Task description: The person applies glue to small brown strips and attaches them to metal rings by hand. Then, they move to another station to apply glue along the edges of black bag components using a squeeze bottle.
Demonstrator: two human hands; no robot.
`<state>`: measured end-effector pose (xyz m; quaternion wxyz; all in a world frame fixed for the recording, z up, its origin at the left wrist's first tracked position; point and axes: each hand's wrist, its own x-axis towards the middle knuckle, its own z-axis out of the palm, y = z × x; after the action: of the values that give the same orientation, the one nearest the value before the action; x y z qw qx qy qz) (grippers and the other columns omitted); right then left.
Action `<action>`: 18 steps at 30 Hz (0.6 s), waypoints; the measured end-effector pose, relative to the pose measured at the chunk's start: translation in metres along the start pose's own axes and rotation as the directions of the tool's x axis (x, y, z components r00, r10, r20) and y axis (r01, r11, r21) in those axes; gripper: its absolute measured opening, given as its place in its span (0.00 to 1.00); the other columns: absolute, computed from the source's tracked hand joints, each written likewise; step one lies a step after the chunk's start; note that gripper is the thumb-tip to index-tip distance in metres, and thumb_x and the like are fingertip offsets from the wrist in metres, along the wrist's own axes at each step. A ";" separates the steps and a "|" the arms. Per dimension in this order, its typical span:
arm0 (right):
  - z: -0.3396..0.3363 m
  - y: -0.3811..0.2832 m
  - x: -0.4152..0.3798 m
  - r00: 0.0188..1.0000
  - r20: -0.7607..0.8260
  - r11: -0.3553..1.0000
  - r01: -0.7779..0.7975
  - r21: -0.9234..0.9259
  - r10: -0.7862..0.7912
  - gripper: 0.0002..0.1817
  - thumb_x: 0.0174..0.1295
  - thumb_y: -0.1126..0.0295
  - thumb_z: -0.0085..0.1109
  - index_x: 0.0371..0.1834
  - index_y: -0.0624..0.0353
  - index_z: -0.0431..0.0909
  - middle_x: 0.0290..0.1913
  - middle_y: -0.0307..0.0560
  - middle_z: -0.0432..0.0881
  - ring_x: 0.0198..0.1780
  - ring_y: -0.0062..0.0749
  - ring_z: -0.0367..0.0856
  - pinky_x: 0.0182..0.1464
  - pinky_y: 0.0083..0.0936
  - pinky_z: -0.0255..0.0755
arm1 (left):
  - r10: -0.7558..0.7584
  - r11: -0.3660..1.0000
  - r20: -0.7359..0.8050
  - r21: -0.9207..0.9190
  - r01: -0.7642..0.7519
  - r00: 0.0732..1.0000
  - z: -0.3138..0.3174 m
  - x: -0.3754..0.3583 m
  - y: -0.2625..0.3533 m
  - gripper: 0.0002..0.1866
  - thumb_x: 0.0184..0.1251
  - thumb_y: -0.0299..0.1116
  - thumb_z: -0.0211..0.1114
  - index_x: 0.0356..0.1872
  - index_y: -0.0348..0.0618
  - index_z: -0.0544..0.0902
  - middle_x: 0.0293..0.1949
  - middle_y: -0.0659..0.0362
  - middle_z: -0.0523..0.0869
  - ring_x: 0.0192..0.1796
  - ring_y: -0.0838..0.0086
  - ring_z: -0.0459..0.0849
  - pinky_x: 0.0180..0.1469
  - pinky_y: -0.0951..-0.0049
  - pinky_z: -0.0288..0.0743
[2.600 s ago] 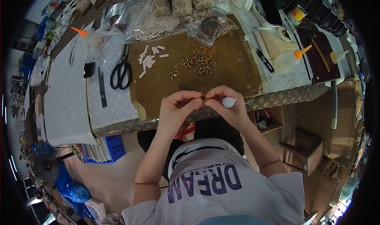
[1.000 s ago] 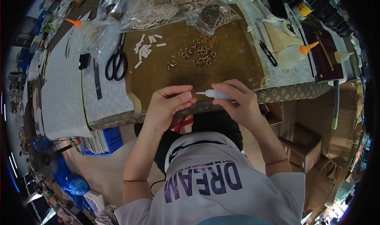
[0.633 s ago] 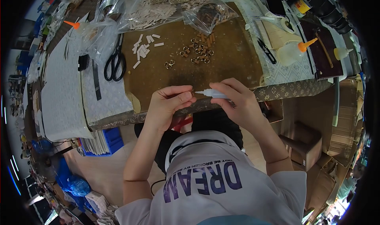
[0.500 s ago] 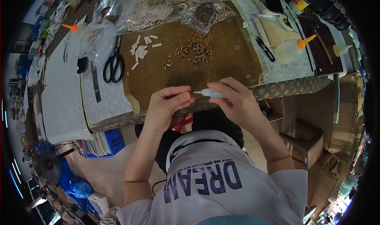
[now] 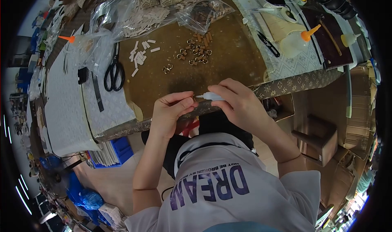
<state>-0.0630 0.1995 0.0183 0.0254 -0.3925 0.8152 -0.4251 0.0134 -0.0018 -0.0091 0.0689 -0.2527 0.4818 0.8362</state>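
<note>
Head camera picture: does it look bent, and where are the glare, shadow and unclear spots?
Head view: black corners and a bowed table edge; head view too: glints on the clear plastic bag, a dark patch, perhaps shadow, on the brown mat beyond the left hand, and a piece in its fingers too tiny to make out.

From here I see the left hand (image 5: 173, 108) pinching a small piece (image 5: 193, 96), the right hand (image 5: 237, 102) gripping a white bottle (image 5: 213, 96). Its nozzle (image 5: 199, 96) points at that piece; contact I can't confirm. Beyond, metal clasps (image 5: 196, 51) lie on a brown mat (image 5: 230, 64).
</note>
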 end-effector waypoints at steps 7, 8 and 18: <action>0.000 0.017 0.002 0.967 0.144 0.920 -0.244 0.307 0.209 0.16 0.53 0.75 0.66 0.47 0.63 0.78 0.41 0.44 0.80 0.43 0.29 0.80 0.42 0.23 0.74 | -0.077 0.983 0.039 -0.162 0.082 0.996 -0.009 0.002 0.003 0.13 0.61 0.22 0.64 0.46 0.33 0.81 0.40 0.51 0.85 0.40 0.69 0.86 0.44 0.77 0.82; 0.004 0.023 0.001 0.953 0.162 0.851 -0.302 0.429 0.257 0.16 0.54 0.75 0.65 0.47 0.63 0.78 0.43 0.43 0.80 0.44 0.27 0.79 0.43 0.22 0.74 | -0.093 0.977 0.048 -0.189 0.101 0.994 -0.010 0.003 0.004 0.13 0.61 0.22 0.64 0.47 0.33 0.81 0.40 0.50 0.85 0.40 0.69 0.86 0.44 0.77 0.83; 0.015 0.040 -0.009 0.930 0.174 0.585 -0.342 0.736 0.325 0.16 0.57 0.74 0.64 0.50 0.62 0.78 0.46 0.41 0.80 0.48 0.22 0.77 0.49 0.18 0.71 | -0.053 0.985 0.067 -0.158 0.063 0.996 -0.010 0.000 0.007 0.11 0.60 0.22 0.64 0.44 0.35 0.82 0.40 0.52 0.85 0.41 0.69 0.86 0.43 0.78 0.83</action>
<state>-0.0762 0.2084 -0.0225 0.2736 -0.1904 0.6223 -0.7083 0.0148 -0.0137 -0.0080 0.0878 -0.2454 0.4030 0.8773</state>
